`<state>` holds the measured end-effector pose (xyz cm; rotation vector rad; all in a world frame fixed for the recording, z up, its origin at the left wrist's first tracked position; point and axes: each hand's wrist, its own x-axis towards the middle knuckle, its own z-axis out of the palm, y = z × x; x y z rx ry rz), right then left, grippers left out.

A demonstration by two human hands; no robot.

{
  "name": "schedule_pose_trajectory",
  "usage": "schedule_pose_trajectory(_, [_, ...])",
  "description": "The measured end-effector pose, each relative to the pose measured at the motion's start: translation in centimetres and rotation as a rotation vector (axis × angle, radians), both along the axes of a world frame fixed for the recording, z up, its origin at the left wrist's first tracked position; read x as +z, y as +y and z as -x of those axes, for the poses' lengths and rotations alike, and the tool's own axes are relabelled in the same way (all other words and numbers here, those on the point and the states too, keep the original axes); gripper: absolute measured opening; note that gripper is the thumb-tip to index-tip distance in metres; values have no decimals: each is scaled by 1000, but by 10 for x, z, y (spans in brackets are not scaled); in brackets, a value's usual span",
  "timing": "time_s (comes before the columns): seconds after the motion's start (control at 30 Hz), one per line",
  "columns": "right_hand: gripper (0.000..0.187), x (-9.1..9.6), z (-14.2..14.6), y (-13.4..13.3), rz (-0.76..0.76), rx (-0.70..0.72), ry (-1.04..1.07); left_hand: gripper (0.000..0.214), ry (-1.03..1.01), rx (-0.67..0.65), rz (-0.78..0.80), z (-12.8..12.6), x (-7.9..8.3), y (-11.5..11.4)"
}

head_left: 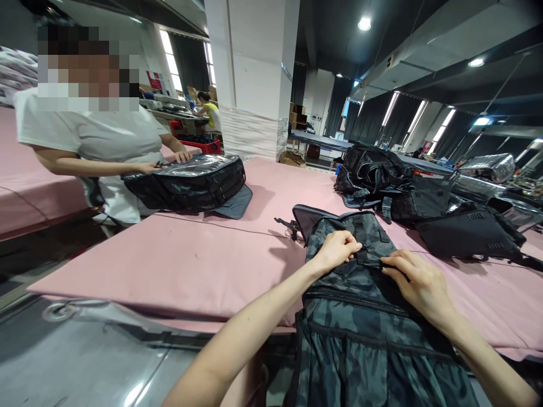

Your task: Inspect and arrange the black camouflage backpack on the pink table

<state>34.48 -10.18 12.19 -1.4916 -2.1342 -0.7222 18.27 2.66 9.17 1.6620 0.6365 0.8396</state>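
Both hands, left hand [336,249] and right hand [419,282], pinch the dark webbing strap [368,259] on the grey camouflage fabric backpack [360,316], which lies flat and unwrapped on the pink padded table [178,260], fingers closed together on it.

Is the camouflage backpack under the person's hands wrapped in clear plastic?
No, the camouflage backpack lies bare on the pink table under both hands; only the co-worker's black bag has plastic.
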Motion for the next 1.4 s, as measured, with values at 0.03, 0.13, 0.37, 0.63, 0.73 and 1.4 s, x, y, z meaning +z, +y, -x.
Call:
schedule_pose_trajectory(0.03, [12, 0, 1, 0, -8, -2, -21, 14, 8, 2, -2, 0, 1, 0])
schedule_pose_trajectory(0.13, [11, 1, 0, 0, -7, 18, -51, 13, 27, 12, 12, 2, 4, -1])
schedule_pose_trajectory(0.37, [14, -1, -3, 3, -7, -11, 1, 13, 50, 22, 21, 0, 7, -2])
schedule_pose_trajectory(0.63, [22, -4, -7, 3, 240, 27, 197, 14, 80, 183, -278, 40, 4, 14])
schedule_pose_trajectory(0.73, [26, -5, -4, 8, 263, -9, 220, 13, 214, 296, -436, 60, -7, 16])
schedule_pose_trajectory(1.4, [30, -2, 30, 28, 360, -75, 19, 17, 465, 162, -682, 51, -4, 0])
